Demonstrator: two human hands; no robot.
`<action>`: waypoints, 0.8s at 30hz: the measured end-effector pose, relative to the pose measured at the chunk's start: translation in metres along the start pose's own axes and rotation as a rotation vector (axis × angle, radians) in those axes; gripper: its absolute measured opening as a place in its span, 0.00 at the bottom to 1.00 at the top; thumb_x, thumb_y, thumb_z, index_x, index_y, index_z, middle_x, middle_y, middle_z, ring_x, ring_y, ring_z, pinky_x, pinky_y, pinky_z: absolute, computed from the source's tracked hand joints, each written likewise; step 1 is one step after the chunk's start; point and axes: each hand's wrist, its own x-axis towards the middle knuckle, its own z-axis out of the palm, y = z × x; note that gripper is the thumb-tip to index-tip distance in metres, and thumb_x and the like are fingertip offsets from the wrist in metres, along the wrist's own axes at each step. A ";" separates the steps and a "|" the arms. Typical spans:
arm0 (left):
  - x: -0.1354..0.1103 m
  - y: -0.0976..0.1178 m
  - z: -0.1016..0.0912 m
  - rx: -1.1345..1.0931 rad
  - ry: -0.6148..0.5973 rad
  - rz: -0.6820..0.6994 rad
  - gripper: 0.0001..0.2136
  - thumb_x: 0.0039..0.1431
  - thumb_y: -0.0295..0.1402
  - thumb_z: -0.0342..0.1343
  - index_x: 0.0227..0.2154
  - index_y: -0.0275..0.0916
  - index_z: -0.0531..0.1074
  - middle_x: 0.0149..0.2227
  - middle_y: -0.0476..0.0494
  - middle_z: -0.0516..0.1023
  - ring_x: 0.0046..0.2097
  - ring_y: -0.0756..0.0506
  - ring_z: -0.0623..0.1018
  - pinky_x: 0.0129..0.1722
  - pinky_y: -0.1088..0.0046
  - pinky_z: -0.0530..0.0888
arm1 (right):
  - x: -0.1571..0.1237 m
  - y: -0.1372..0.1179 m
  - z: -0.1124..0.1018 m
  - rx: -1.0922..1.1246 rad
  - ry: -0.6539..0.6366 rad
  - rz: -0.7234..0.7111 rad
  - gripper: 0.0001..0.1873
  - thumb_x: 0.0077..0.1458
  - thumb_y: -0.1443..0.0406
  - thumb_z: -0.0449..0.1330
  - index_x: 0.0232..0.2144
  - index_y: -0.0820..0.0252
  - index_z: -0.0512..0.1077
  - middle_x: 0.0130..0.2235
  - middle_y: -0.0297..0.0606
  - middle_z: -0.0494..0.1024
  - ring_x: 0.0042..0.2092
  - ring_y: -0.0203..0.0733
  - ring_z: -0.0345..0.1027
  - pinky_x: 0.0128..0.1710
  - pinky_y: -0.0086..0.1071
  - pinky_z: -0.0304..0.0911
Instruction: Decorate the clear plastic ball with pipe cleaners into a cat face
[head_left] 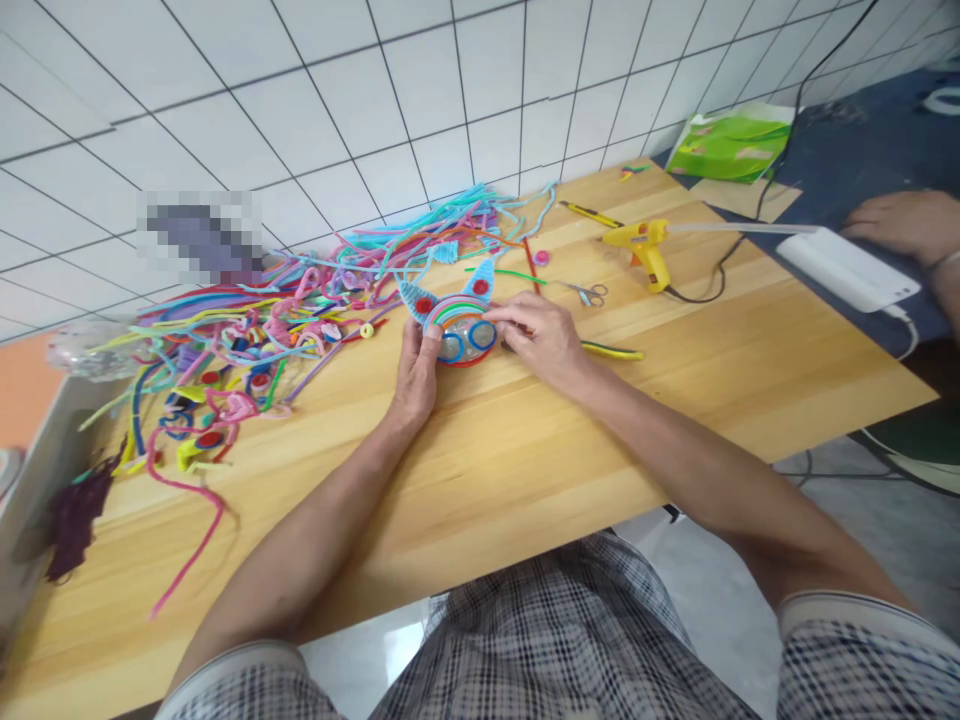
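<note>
Steady the eared craft piece (466, 328) over the surface (480, 480), between the hands, with the left hand (416, 375) partly closed around one edge. Work gently opposite with bunched fingers of the right hand (546, 342), impossible to tell if pinching; avoid bending the blue rings (471, 338).

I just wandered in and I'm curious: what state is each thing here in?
Eared pipe-cleaner ornament: held by left hand, right hand touching its right edge
Yellow glue gun: lying on its side, cord attached
Utility knife: lying flat, blade unclear
Scissors: lying flat, opening unclear
Pipe cleaners: loose, tangled heap
White box: cable attached
</note>
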 end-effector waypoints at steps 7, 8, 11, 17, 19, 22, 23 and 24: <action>-0.001 0.014 0.003 0.013 0.018 -0.043 0.38 0.72 0.74 0.59 0.64 0.46 0.77 0.68 0.35 0.83 0.77 0.32 0.78 0.82 0.50 0.73 | 0.003 -0.006 0.003 0.018 0.006 0.114 0.14 0.68 0.72 0.65 0.46 0.53 0.89 0.45 0.38 0.91 0.42 0.44 0.82 0.48 0.37 0.78; -0.001 0.014 0.003 0.016 0.019 -0.047 0.38 0.73 0.74 0.59 0.63 0.46 0.76 0.68 0.35 0.83 0.77 0.32 0.78 0.82 0.50 0.73 | 0.003 -0.007 0.003 0.021 0.008 0.122 0.14 0.68 0.72 0.65 0.46 0.53 0.88 0.45 0.38 0.91 0.42 0.44 0.82 0.48 0.38 0.78; -0.001 0.013 0.003 0.030 0.025 -0.055 0.37 0.74 0.74 0.57 0.64 0.46 0.76 0.68 0.36 0.83 0.76 0.33 0.79 0.82 0.51 0.74 | 0.004 -0.009 0.002 0.013 -0.001 0.144 0.13 0.67 0.72 0.64 0.44 0.53 0.87 0.45 0.39 0.91 0.42 0.44 0.81 0.49 0.38 0.78; -0.003 0.017 0.002 0.070 0.006 -0.026 0.38 0.74 0.75 0.55 0.66 0.46 0.75 0.70 0.35 0.83 0.77 0.33 0.79 0.81 0.53 0.75 | 0.004 -0.008 0.003 0.021 0.016 0.162 0.12 0.64 0.71 0.64 0.43 0.53 0.85 0.43 0.37 0.91 0.41 0.44 0.80 0.49 0.38 0.78; -0.004 0.020 0.003 0.075 0.009 -0.032 0.39 0.74 0.75 0.56 0.66 0.46 0.76 0.69 0.35 0.83 0.76 0.32 0.80 0.81 0.53 0.75 | 0.004 -0.008 0.004 0.045 0.021 0.194 0.11 0.62 0.71 0.64 0.42 0.53 0.84 0.42 0.36 0.90 0.40 0.42 0.80 0.48 0.37 0.78; -0.005 0.023 0.005 0.082 0.017 -0.026 0.40 0.73 0.76 0.56 0.65 0.45 0.76 0.68 0.34 0.84 0.75 0.32 0.80 0.81 0.52 0.75 | 0.006 -0.010 0.005 0.092 0.017 0.244 0.09 0.62 0.70 0.65 0.40 0.53 0.83 0.40 0.35 0.89 0.39 0.42 0.79 0.47 0.37 0.78; -0.005 0.023 0.005 0.079 0.018 -0.022 0.40 0.73 0.76 0.56 0.65 0.45 0.76 0.68 0.34 0.84 0.75 0.32 0.80 0.81 0.51 0.75 | 0.007 -0.011 0.005 0.107 0.014 0.254 0.08 0.62 0.69 0.65 0.40 0.53 0.83 0.40 0.35 0.89 0.39 0.42 0.79 0.47 0.37 0.77; -0.004 0.023 0.006 0.073 0.020 -0.018 0.41 0.72 0.77 0.56 0.65 0.44 0.75 0.68 0.34 0.84 0.75 0.32 0.80 0.82 0.51 0.75 | 0.008 -0.012 0.004 0.121 0.012 0.264 0.07 0.62 0.68 0.66 0.39 0.54 0.83 0.39 0.35 0.89 0.38 0.42 0.79 0.46 0.37 0.77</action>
